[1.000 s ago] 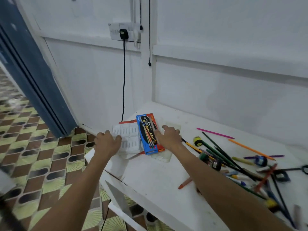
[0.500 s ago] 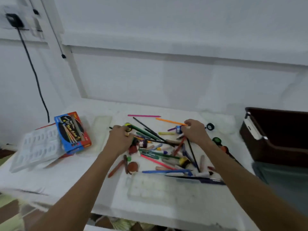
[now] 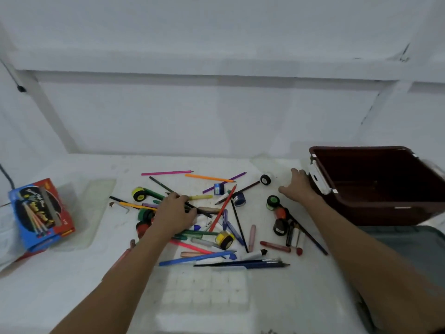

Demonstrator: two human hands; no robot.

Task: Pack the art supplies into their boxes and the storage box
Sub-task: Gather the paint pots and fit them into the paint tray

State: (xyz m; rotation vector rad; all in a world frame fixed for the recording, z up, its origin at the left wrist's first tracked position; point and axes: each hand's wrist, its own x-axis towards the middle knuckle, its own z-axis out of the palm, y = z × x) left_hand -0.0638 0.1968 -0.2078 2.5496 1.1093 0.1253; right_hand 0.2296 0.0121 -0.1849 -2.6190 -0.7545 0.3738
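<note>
1. Nearest the camera, a clear plastic palette tray (image 3: 204,289) lies flat on the white surface (image 3: 60,285), its grid of wells facing up.
2. Just beyond it, a blue pen (image 3: 196,258) and dark paintbrushes (image 3: 243,263) lie side by side, long axes running roughly from 9 to 3 o'clock, the brush tips pointing toward 3.
3. The left hand (image 3: 173,214) rests palm down on the heap of pencils and pens (image 3: 216,213), fingers curled over several of them; whether it actually grips one I cannot tell.
4. A red pencil (image 3: 222,208) in the heap points toward 1 o'clock.
5. At 9 o'clock, well apart from the heap, the blue and red pencil box (image 3: 39,213) leans tilted, long axis running from 11 to 5 o'clock.
6. The right hand (image 3: 298,186) is released, fingers spread, touching the near-left corner of the brown storage box (image 3: 375,186) at 2 o'clock.
7. Farthest, a pink pencil (image 3: 167,173) lies from 9 to 3 o'clock, tip toward 3, with an orange pencil (image 3: 209,178) beside it.
</note>
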